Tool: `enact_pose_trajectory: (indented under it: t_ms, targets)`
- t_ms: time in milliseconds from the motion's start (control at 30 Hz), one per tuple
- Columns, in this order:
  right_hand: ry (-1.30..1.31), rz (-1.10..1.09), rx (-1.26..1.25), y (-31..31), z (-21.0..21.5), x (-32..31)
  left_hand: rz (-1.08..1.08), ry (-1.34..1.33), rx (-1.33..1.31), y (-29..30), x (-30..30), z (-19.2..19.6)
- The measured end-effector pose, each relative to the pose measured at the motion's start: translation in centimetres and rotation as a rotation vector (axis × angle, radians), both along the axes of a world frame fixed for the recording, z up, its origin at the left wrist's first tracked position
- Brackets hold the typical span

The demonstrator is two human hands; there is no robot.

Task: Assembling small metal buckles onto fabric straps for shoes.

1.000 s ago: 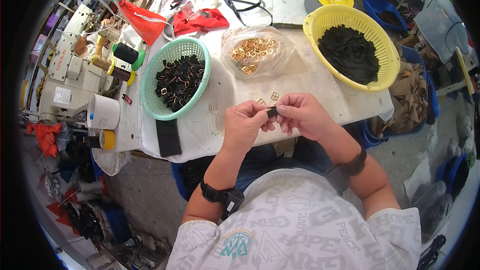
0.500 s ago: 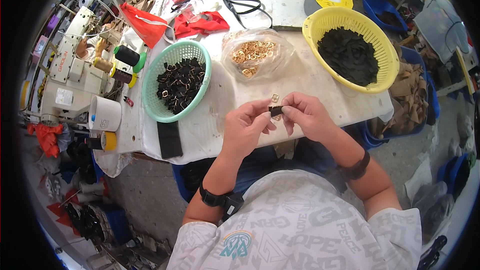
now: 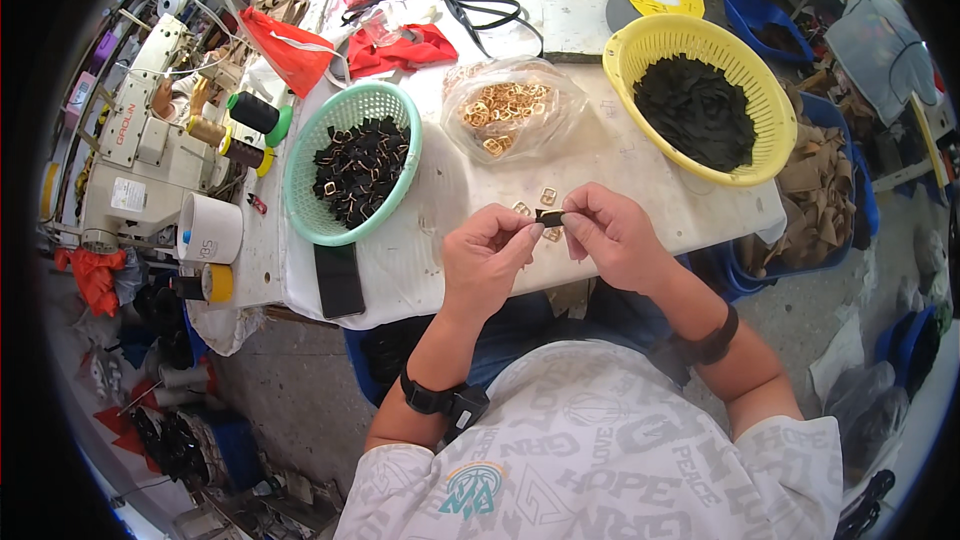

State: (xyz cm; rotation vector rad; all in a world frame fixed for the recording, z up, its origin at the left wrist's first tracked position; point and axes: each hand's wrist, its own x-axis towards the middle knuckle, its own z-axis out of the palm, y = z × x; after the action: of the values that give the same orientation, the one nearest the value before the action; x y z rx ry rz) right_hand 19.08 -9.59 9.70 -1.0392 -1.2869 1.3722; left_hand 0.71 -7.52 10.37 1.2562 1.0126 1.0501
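Observation:
Between my two hands, just above the table's near edge, a short black fabric strip (image 3: pixel 549 218) is held taut. My left hand (image 3: pixel 487 255) pinches its left end, and my right hand (image 3: pixel 612 240) grips the other end between thumb and fingers. Whether a buckle is threaded on the strip cannot be made out. Close to the fingertips lie several loose gold buckles (image 3: pixel 549 196). Beyond them stands a clear plastic bag (image 3: pixel 560 125) of gold buckles (image 3: pixel 510 100).
To the left, a mint green basket (image 3: pixel 296 165) holds black strips with buckles. A yellow basket (image 3: pixel 780 130) of black fabric pieces stands right. A black phone (image 3: pixel 340 280) lies at the near left edge, beside a sewing machine (image 3: pixel 130 140). Blue bins (image 3: pixel 868 190) stand beyond the table's right side.
My left fingers have drawn in closer around the strip's end, which now shows stretched straighter. A loose buckle that was hidden behind my left fingers has come into sight.

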Motion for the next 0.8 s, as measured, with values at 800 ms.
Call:
enact_pose_trajectory:
  t_ms: [800]
  targets:
    - [-0.476,-0.254,0.523,0.0,0.2,-0.8,0.076,0.255,0.473,-0.1,0.8,-0.6]
